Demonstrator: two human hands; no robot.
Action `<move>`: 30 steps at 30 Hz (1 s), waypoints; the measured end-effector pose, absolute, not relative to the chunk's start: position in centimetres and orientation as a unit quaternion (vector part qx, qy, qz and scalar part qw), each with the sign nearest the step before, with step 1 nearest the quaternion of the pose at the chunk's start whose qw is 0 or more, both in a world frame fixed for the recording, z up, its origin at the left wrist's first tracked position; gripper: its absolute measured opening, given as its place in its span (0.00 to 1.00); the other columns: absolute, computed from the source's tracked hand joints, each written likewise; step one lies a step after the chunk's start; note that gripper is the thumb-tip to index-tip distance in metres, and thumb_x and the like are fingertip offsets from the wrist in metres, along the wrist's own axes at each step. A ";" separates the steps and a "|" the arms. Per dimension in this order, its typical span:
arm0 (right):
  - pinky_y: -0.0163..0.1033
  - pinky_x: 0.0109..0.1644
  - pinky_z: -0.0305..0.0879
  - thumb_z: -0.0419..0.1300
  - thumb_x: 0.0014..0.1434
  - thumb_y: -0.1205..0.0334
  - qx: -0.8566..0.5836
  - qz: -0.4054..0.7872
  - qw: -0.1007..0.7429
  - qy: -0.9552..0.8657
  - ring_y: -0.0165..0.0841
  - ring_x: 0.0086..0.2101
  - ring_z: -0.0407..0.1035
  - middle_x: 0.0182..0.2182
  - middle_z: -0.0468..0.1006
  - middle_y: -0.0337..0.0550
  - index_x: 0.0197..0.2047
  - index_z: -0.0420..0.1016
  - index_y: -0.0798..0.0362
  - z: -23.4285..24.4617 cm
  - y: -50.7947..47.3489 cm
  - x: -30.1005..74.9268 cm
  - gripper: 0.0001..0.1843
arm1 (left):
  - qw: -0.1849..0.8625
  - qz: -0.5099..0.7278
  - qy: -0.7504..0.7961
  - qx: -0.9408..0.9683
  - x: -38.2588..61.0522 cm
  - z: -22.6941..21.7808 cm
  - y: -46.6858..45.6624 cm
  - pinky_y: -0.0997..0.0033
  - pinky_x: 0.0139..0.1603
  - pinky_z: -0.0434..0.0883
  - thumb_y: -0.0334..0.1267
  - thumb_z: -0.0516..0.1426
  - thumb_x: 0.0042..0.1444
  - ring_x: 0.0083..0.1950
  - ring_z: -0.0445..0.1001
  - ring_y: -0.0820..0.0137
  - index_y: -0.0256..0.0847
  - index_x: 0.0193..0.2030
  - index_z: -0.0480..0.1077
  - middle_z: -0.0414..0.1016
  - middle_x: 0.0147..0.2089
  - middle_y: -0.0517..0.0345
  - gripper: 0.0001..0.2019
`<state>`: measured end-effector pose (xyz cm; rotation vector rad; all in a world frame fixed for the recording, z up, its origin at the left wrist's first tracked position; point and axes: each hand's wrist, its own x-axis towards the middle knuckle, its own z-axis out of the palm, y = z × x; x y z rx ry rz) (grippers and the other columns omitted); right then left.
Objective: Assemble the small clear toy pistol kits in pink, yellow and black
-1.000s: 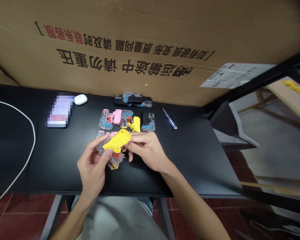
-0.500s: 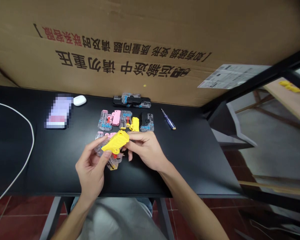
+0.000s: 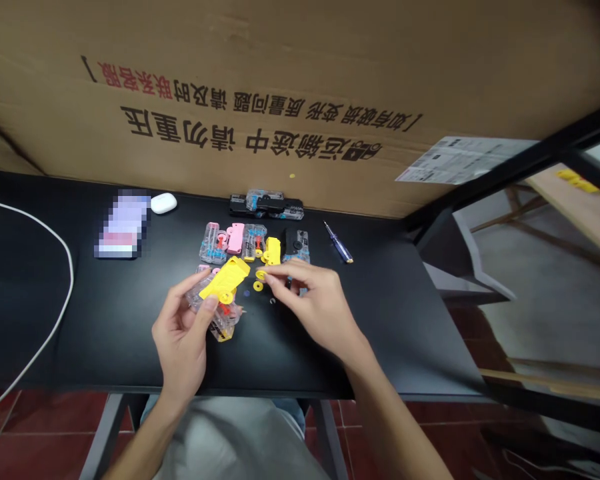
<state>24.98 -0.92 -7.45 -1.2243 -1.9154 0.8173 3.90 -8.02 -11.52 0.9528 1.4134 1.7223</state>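
My left hand grips a yellow plastic casing between thumb and fingers, with a small round wheel at its lower edge. Under it a clear toy body with red and yellow parts is partly hidden; whether my fingers touch it I cannot tell. To the right, my right hand pinches a small yellow disc. Another yellow disc lies just below on the table, near a tiny blue piece and a small shiny piece.
Behind my hands lie clear toys with pink, yellow and black parts. Dark clear toys are stacked against the cardboard. A screwdriver lies right; a phone, white case and cable lie left.
My right hand has drawn away from the yellow casing to the right, now pinching a yellow disc. A second disc and tiny pieces show on the table. My left hand keeps its hold.
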 end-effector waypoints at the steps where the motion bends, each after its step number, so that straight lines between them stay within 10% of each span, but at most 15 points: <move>1: 0.44 0.42 0.76 0.68 0.78 0.62 -0.458 0.248 0.344 -0.781 0.37 0.36 0.77 0.41 0.91 0.45 0.54 0.93 0.51 -7.7 -1.6 25.0 0.10 | 0.358 0.668 0.542 0.363 3.9 -11.6 -8.1 0.70 0.57 0.89 0.43 0.74 0.68 0.56 0.91 0.64 0.49 0.61 0.87 0.89 0.62 0.54 0.17; 9: 0.47 0.41 0.62 0.64 0.79 0.70 -0.448 -0.075 0.229 -0.861 0.41 0.43 0.69 0.41 0.87 0.47 0.57 0.89 0.54 -11.2 -6.8 24.0 0.12 | 0.399 0.669 0.533 0.330 3.8 -12.1 -8.3 0.68 0.55 0.90 0.43 0.74 0.68 0.54 0.91 0.65 0.50 0.63 0.85 0.88 0.64 0.53 0.18; 30: 0.48 0.46 0.59 0.66 0.77 0.69 -0.485 -0.092 0.201 -0.846 0.43 0.43 0.69 0.40 0.84 0.48 0.65 0.84 0.54 -13.1 -8.4 23.9 0.17 | 0.416 0.679 0.506 0.332 3.8 -12.2 -8.0 0.69 0.53 0.90 0.43 0.74 0.68 0.52 0.91 0.65 0.50 0.62 0.86 0.90 0.62 0.54 0.17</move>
